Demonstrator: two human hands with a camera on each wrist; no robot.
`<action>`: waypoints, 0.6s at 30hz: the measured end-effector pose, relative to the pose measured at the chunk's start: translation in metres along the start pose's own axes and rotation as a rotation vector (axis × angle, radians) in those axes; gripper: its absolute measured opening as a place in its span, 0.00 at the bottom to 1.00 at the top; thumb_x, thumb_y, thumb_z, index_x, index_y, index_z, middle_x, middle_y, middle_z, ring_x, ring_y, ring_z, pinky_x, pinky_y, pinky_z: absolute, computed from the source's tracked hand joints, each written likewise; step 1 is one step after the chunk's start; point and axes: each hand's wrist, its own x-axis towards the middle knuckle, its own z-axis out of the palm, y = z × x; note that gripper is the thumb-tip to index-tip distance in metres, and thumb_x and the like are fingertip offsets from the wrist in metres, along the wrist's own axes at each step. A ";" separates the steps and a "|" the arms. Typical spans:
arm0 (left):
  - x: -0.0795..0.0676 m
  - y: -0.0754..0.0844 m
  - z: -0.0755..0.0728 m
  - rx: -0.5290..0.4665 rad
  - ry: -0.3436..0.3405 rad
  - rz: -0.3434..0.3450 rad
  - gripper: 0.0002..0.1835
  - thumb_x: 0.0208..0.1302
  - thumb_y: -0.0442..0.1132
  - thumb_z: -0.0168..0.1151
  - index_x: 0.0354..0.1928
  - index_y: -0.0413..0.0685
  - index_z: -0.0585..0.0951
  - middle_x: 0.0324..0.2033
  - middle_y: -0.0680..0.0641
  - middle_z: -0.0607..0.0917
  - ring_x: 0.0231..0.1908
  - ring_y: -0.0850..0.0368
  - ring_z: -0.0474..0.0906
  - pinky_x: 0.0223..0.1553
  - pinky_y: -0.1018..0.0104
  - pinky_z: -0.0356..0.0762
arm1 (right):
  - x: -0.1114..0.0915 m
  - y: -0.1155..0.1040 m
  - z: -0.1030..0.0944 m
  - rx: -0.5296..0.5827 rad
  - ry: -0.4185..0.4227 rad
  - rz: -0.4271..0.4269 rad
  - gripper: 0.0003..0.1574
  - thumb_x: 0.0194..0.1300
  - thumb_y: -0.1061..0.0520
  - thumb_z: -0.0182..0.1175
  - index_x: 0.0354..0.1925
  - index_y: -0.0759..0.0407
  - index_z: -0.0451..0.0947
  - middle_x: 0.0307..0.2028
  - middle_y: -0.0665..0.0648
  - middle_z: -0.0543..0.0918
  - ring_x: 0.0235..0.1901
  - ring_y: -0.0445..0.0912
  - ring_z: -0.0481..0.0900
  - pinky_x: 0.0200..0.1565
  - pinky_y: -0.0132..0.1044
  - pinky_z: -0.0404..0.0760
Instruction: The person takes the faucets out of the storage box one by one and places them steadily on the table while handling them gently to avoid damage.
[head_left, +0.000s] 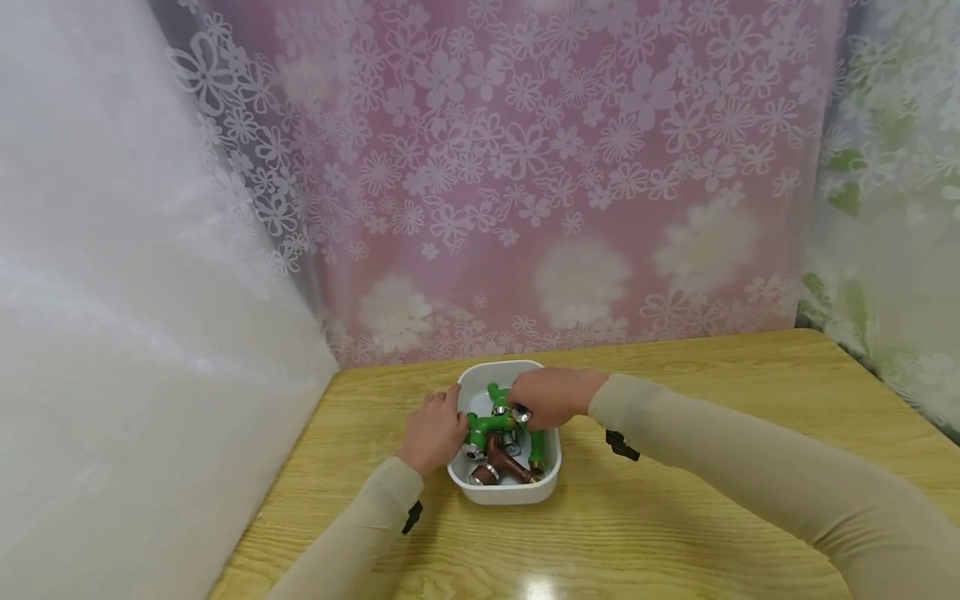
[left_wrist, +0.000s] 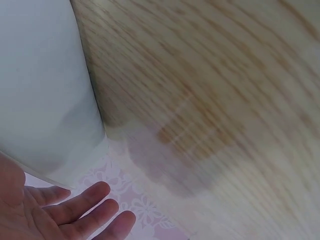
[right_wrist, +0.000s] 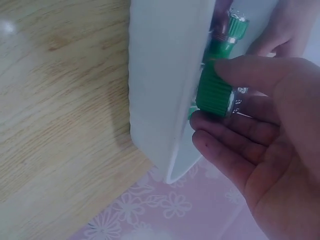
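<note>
A white tub (head_left: 510,495) holds several taps. Inside lie a green tap (head_left: 477,434) with a silver ring and a brown tap (head_left: 504,459) with a brass-coloured end. My right hand (head_left: 551,396) is over the tub's right rim and holds a green tap (right_wrist: 215,95) by its ribbed part, between thumb and fingers; the silver end shows. My left hand (head_left: 435,432) rests at the left rim. Its fingers (left_wrist: 87,202) look loosely extended by the rim in the left wrist view, and the thumb is mostly hidden there.
The tub stands on a wood-grain table (head_left: 637,533), towards its back edge. A pink flowered curtain (head_left: 525,208) hangs behind. On the left hangs a white sheet (head_left: 150,333); on the right is a green-leaf patterned sheet (head_left: 885,250).
</note>
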 end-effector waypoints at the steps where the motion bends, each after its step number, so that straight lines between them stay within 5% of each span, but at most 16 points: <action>1: 0.000 0.000 0.000 -0.001 0.003 0.002 0.27 0.73 0.44 0.51 0.71 0.47 0.68 0.58 0.40 0.81 0.59 0.44 0.77 0.47 0.43 0.82 | 0.000 0.000 -0.001 -0.002 0.000 0.003 0.06 0.65 0.58 0.66 0.41 0.52 0.83 0.34 0.44 0.81 0.32 0.37 0.76 0.38 0.35 0.79; 18: 0.000 0.001 -0.001 -0.016 0.001 0.003 0.27 0.73 0.43 0.52 0.71 0.45 0.68 0.58 0.38 0.81 0.58 0.43 0.78 0.47 0.43 0.82 | -0.011 -0.004 -0.027 -0.021 0.031 -0.001 0.11 0.68 0.58 0.63 0.48 0.57 0.83 0.37 0.48 0.82 0.33 0.39 0.75 0.38 0.36 0.77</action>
